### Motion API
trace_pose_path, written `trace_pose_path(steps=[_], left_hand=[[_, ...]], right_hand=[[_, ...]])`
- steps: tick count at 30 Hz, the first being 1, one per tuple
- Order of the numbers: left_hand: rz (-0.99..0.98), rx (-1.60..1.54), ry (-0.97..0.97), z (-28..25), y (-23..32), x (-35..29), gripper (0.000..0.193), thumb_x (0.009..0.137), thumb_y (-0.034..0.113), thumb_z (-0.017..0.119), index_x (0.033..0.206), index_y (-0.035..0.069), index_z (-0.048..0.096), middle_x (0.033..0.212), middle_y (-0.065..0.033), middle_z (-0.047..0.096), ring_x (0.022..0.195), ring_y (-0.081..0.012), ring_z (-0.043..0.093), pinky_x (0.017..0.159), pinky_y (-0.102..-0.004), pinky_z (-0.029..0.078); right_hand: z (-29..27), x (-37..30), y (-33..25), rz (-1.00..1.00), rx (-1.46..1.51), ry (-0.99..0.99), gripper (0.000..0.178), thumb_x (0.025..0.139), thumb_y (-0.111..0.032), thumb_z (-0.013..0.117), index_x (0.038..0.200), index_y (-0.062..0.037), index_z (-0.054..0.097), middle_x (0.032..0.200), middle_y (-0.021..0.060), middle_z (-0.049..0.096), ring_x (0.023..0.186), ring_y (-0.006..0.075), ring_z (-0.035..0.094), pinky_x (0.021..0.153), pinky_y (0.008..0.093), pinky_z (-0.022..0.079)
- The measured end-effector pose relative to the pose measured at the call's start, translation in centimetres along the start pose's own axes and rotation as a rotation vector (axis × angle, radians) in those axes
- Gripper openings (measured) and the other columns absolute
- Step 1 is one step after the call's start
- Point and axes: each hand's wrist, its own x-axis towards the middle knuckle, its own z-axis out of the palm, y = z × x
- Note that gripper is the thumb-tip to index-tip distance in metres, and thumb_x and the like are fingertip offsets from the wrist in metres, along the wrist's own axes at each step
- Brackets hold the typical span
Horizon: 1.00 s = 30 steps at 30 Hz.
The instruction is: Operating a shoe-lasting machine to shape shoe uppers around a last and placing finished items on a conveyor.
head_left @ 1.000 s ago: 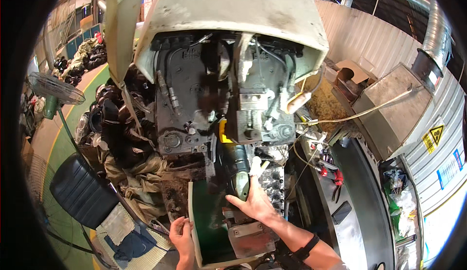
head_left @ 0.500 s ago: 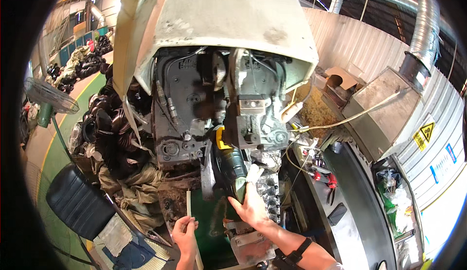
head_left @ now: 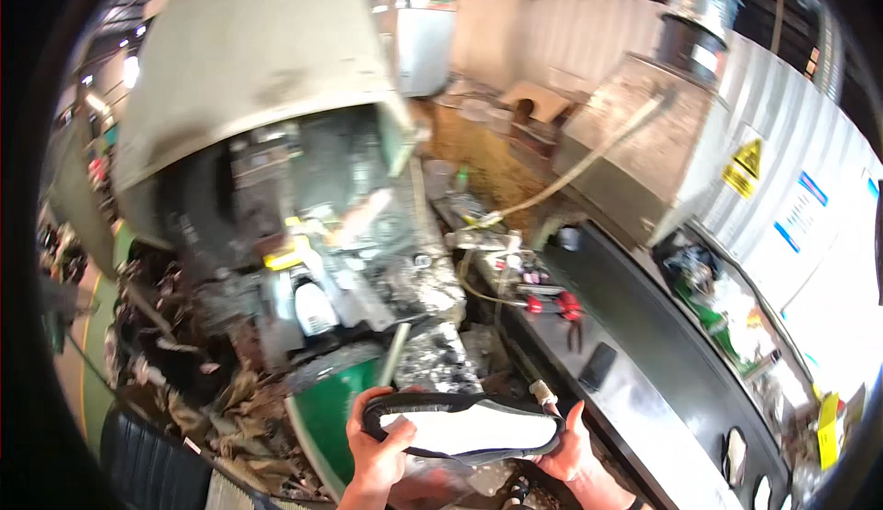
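My left hand (head_left: 375, 450) and my right hand (head_left: 572, 455) grip a black shoe upper (head_left: 555, 429) at its two ends. It lies roughly level, its long white underside facing up at me. My left thumb presses on the white face, while the fingers of my right hand wrap the other end. A pale covering (head_left: 544, 393) shows on a finger of the right hand. Beyond my hands stands a machine with a large cream hood (head_left: 267, 59). A yellow part (head_left: 287, 254) and a whitish oval piece (head_left: 315, 309) sit at its front, blurred.
A dark conveyor belt (head_left: 635, 312) runs along the right, with pieces of footwear (head_left: 734, 455) at its near end. Red-handled pliers (head_left: 568, 312) and a dark phone-like object (head_left: 599, 366) lie on the metal ledge beside it. A black chair (head_left: 152, 459) stands lower left.
My view has turned to the right. Both hands now grip the shoe upper in front of me; before, my right hand was at a black shoe in the machine and my left was apart from it.
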Motion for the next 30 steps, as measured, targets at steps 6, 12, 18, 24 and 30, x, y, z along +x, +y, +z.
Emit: trace_pose_path(steps=[6, 12, 18, 24, 30], left_hand=[[-0.209, 0.331, -0.278, 6.8, -11.6, 1.0, 0.056, 0.073, 0.006, 0.087, 0.119, -0.002, 0.057, 0.113, -0.0182, 0.069, 0.097, -0.0220, 0.068, 0.081, -0.0327, 0.056], [-0.012, 0.977, -0.935, 20.8, -23.5, -0.5, 0.078, 0.077, 0.032, 0.088, 0.136, -0.006, 0.052, 0.139, -0.0252, 0.055, 0.132, -0.0322, 0.053, 0.111, -0.0392, 0.040], [-0.061, 0.750, -1.236, 29.2, -35.4, -5.2, 0.095, 0.076, 0.032, 0.088, 0.146, -0.008, 0.038, 0.152, -0.0270, 0.040, 0.143, -0.0374, 0.040, 0.116, -0.0421, 0.035], [0.139, 0.847, -1.243, 28.4, -38.8, -4.7, 0.088, 0.067, 0.014, 0.092, 0.140, -0.007, 0.048, 0.139, -0.0248, 0.056, 0.126, -0.0363, 0.059, 0.104, -0.0403, 0.049], [0.074, 0.764, -1.309, 30.1, -40.3, -3.1, 0.078, 0.069, 0.007, 0.085, 0.138, -0.006, 0.051, 0.142, -0.0251, 0.054, 0.127, -0.0411, 0.056, 0.104, -0.0435, 0.048]], right_hand=[[-10.6, -5.5, -8.1, -0.597, -0.364, 0.302, 0.114, 0.066, -0.007, 0.094, 0.157, -0.0054, 0.025, 0.124, 0.0100, 0.059, 0.115, 0.0235, 0.058, 0.101, 0.0390, 0.047], [-8.4, -15.0, -22.9, -1.008, -1.539, 0.404, 0.095, 0.070, -0.021, 0.092, 0.149, -0.0019, 0.041, 0.141, 0.0164, 0.050, 0.131, 0.0305, 0.052, 0.105, 0.0380, 0.046], [-14.8, -17.2, -25.8, -0.805, -2.097, 0.532, 0.075, 0.061, -0.017, 0.084, 0.129, -0.0065, 0.055, 0.143, 0.0212, 0.044, 0.118, 0.0427, 0.056, 0.089, 0.0474, 0.056], [-21.5, -17.3, -25.2, -0.999, -1.735, 0.497, 0.063, 0.055, -0.007, 0.084, 0.113, 0.0006, 0.059, 0.135, 0.0250, 0.049, 0.104, 0.0425, 0.058, 0.084, 0.0460, 0.053], [-25.3, -18.2, -27.5, -0.796, -1.629, 0.389, 0.069, 0.059, -0.005, 0.082, 0.121, 0.0015, 0.054, 0.112, 0.0242, 0.057, 0.099, 0.0459, 0.059, 0.083, 0.0482, 0.052]])
